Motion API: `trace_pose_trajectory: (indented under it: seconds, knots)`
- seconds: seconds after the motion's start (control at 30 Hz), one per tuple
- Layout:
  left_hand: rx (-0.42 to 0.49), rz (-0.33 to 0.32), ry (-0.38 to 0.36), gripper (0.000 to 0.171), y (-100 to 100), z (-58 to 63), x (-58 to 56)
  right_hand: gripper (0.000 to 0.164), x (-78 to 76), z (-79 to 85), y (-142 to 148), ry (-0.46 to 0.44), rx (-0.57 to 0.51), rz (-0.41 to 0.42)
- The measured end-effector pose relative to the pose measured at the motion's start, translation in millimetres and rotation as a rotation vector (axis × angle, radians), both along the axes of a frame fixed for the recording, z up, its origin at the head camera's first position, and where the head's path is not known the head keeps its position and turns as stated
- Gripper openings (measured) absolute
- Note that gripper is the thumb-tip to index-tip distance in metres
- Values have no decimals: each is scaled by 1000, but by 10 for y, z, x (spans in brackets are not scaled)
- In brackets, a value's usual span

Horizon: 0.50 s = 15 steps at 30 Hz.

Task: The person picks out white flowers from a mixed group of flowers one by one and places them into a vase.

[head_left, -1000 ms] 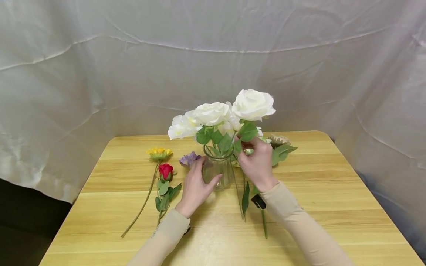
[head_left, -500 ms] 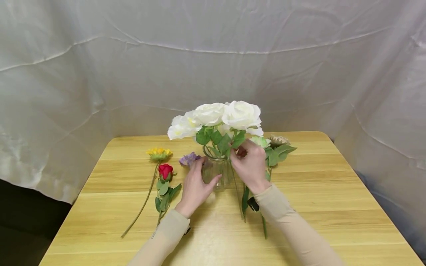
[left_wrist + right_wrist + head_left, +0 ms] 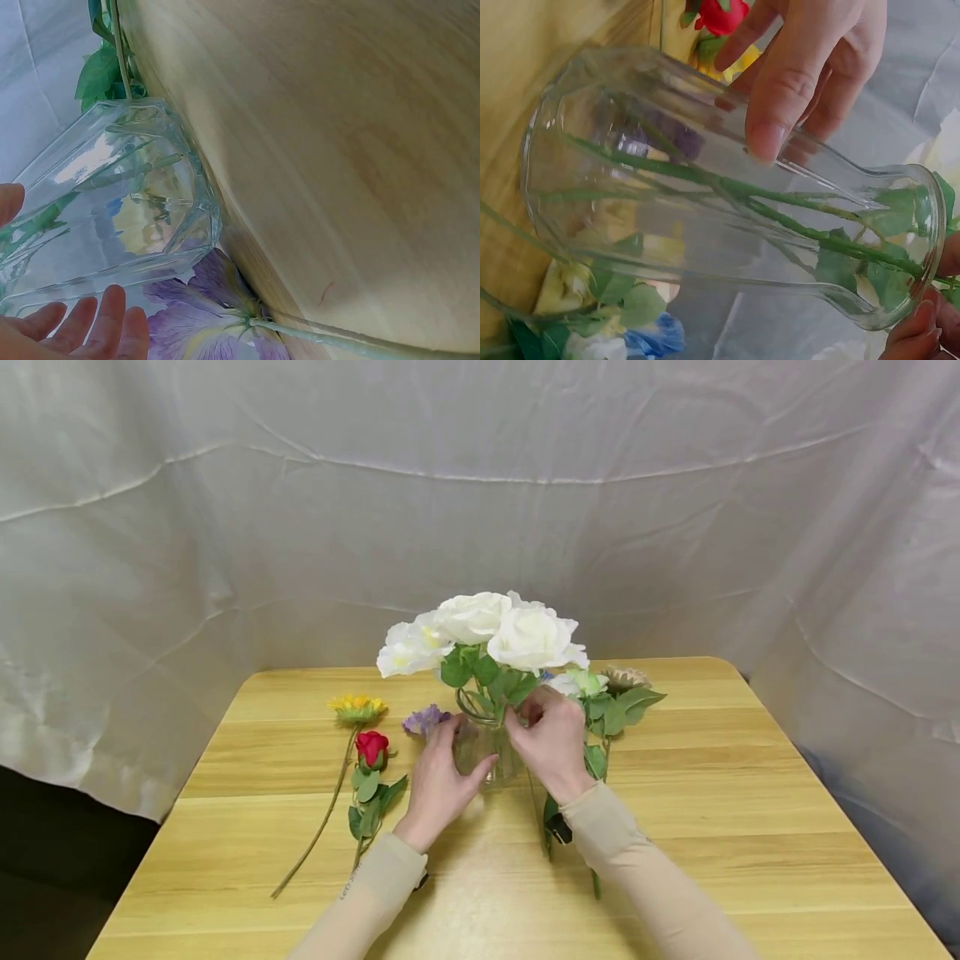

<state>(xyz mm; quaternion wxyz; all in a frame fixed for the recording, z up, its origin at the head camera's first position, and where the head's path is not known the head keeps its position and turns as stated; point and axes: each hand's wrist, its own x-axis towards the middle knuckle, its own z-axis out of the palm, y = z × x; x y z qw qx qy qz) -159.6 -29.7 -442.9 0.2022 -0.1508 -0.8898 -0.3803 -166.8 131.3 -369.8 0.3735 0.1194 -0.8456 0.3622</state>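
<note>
A clear glass vase (image 3: 491, 760) stands at the middle of the table with several white flowers (image 3: 412, 647) rising from it. My left hand (image 3: 441, 785) steadies its left side, the thumb in front and the fingers on the far side. At the mouth, my right hand (image 3: 553, 739) pinches the leafy stem of a white rose (image 3: 534, 637), its bloom leaning over the front right of the bunch. Through the glass in the right wrist view, green stems (image 3: 697, 176) cross inside the vase. Right fingertips (image 3: 919, 322) sit right at the rim.
Left of the vase lie a yellow sunflower (image 3: 358, 708), a red rose (image 3: 372, 748) and a purple flower (image 3: 425, 720). Several more lie to the right, among them a beige flower (image 3: 627, 678) and a pale green-white one (image 3: 581, 683). Grey cloth (image 3: 480, 527) hangs behind the table.
My right hand has lowered the white rose and moved it left, its bloom now settled among the others at the vase's mouth. My left hand has stayed on the vase.
</note>
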Motion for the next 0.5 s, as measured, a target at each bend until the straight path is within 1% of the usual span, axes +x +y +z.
trace_pose_trajectory:
  seconds: [0.07, 0.2, 0.27, 0.33, 0.4, 0.47, 0.5]
  knots:
    - [-1, -2, -6, 72, -2, -3, 0, 25, 6, -12, 4, -20, -29, 23]
    - [4, -7, -15, 72, -6, -6, 0, 14, 48, -18, 30, -76, -106, 106]
    - [7, -10, -12, 73, -6, -6, -2, 11, 77, -13, 49, -99, -135, 136]
    - [9, -13, -5, 73, -5, -4, -4, 21, 103, 2, 65, -110, -166, 169]
    - [12, -14, 1, 74, -4, -2, -5, 38, 126, 34, 71, -108, -214, 215]
    - [14, -15, 1, 74, -3, -1, -6, 52, 178, 118, 55, -106, -277, 268]
    - [13, -14, 0, 74, -2, -1, -7, 55, 198, 156, 46, -102, -300, 290]
